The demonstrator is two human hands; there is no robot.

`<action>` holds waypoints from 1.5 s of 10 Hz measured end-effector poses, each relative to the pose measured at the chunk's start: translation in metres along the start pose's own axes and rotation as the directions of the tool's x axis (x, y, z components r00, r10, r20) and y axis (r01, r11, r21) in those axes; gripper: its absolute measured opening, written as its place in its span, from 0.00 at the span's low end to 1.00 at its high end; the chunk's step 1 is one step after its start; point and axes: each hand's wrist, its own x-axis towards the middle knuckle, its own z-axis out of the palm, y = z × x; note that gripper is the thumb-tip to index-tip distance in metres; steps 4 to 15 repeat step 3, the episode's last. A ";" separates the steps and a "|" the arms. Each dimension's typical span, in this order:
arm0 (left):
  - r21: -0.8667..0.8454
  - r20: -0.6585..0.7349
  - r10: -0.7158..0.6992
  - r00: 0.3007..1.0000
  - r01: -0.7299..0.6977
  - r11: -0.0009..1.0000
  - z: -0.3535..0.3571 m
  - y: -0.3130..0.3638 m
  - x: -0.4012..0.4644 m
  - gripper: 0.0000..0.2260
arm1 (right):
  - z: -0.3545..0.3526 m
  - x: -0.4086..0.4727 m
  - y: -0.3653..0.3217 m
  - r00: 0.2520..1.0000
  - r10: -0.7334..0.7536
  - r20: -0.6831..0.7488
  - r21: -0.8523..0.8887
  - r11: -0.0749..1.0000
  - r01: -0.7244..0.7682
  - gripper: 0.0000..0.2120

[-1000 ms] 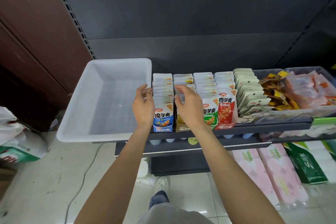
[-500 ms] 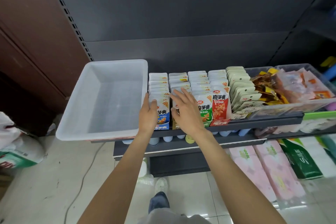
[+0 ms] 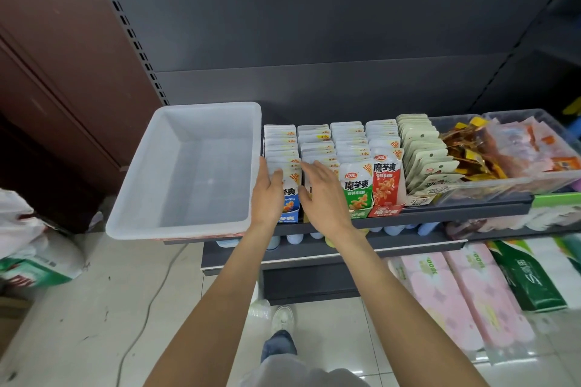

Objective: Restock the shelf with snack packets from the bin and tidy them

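Both hands flat on the front packet rows, squaring them up; nothing gripped.

My left hand [image 3: 267, 195] rests fingers extended on the blue-fronted row [image 3: 284, 160]; my right hand [image 3: 323, 195] presses, fingers spread, on the row beside it [image 3: 316, 143]. The snack packets stand upright on the shelf [image 3: 456, 212]; the bin [image 3: 188, 166] alongside holds none. Judgement: packets light, soft, slippery film, prone to toppling; best pinched by the stiff top seam or pushed face-on.
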 end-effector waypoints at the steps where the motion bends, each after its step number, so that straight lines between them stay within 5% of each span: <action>1: 0.012 0.013 -0.012 1.000 0.012 1.000 -0.005 -0.004 0.006 0.19 | 0.002 0.000 0.001 1.000 -0.004 0.011 -0.012 1.000 0.005 0.23; 3: 0.004 -0.086 0.066 0.994 -0.066 0.998 -0.008 0.006 -0.002 0.18 | -0.007 0.001 -0.002 0.988 -0.079 -0.135 0.045 0.995 0.085 0.18; 15: 0.004 -0.086 0.066 0.994 -0.066 0.998 -0.008 0.006 -0.002 0.18 | -0.007 0.001 -0.002 0.988 -0.079 -0.135 0.045 0.995 0.085 0.18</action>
